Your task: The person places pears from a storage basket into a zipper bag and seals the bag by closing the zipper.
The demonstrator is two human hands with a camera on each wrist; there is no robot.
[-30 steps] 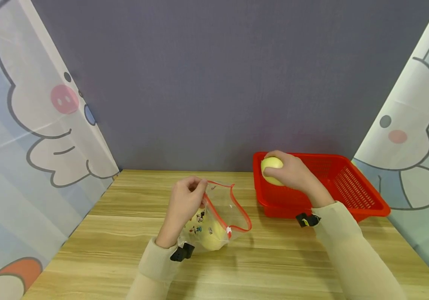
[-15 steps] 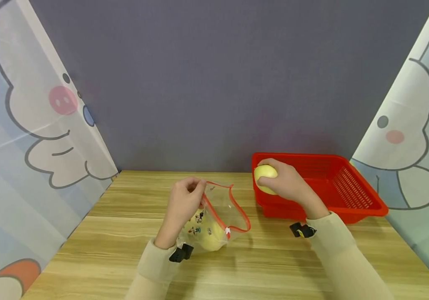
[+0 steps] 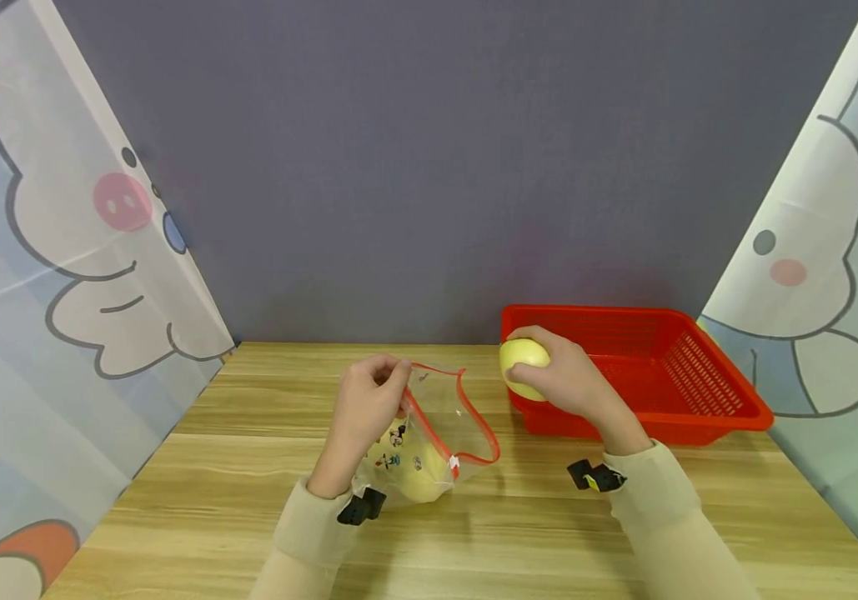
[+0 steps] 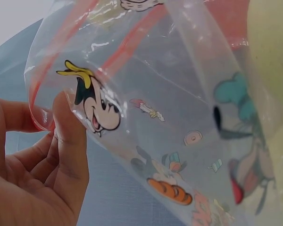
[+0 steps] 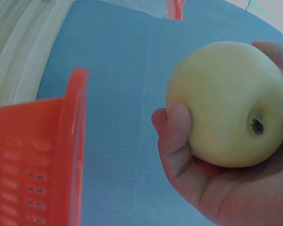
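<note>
My left hand [image 3: 371,403] pinches the rim of a clear zip bag [image 3: 453,417] with a red edge and cartoon prints. The bag's mouth gapes toward the right. Inside it, a pale yellow round fruit [image 3: 423,473] shows through the plastic, and in the left wrist view the bag [image 4: 146,113] spreads beside the thumb. My right hand [image 3: 577,377] grips a yellow apple [image 3: 523,367] at the near left corner of the red basket [image 3: 646,421]. The right wrist view shows fingers curled round that apple [image 5: 221,103], its dark-tipped hollow facing the camera.
The red basket stands at the right of the wooden table [image 3: 271,375], its slotted walls visible in the right wrist view. A grey panel [image 3: 429,167] closes off the back. Cartoon-printed curtains [image 3: 61,350] hang at both sides.
My right hand has carried the apple left and slightly down, from over the basket to its left rim, closer to the bag. The left hand and bag have stayed nearly still.
</note>
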